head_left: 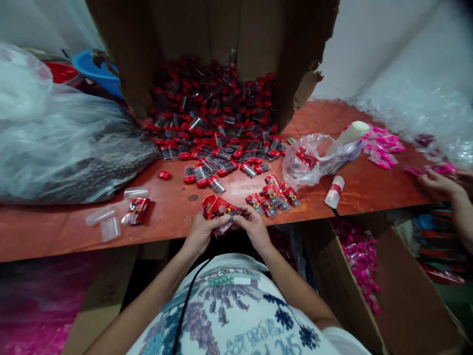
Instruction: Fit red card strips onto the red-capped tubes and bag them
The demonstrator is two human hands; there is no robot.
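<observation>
Just over the table's front edge, my left hand (201,232) is closed on several red printed packets (218,208). My right hand (254,228) pinches the right side of the same bunch, thumb and fingers pressed together. What lies under the thumbs is too small to make out. To the right of my hands lies a group of filled packets (271,196) with red tops and dark contents. Left of them is a stack of red packets (136,211), beside clear plastic tubes (110,229). Small clear containers with red caps (202,175) lie beyond my hands.
A torn cardboard box (295,54) spills many red-capped containers onto the red table (166,192). A large plastic bag of dark beads (81,158) fills the left. On the right are a clear bag (310,167), a white roll (334,192), pink packets (382,148) and another person's hands (441,183).
</observation>
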